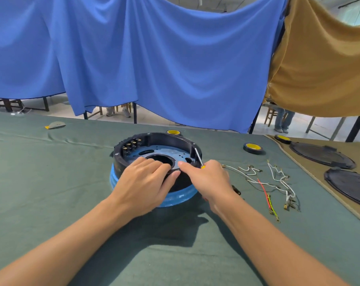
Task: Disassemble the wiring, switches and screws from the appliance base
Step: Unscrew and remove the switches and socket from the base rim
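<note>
The round appliance base [154, 145], black with a blue lower ring, lies upside down on the green cloth at the centre. Several switches [131, 145] sit in its far left wall. My left hand [142, 184] rests flat on the near rim, fingers reaching to the centre hole. My right hand [208, 178] grips a screwdriver [198, 156] with a yellow handle; its metal shaft points up and away against the base's right inner wall. Loose white, red and yellow-green wires [265, 182] lie on the cloth to the right.
Rolls of black tape with yellow cores [253, 148] [173, 132] [282, 138] sit behind and right of the base. Two black round covers [321, 154] [350, 184] lie on the tan cloth at the right. A small grey piece [55, 125] lies far left. A small dark part [236, 189] lies by my right wrist.
</note>
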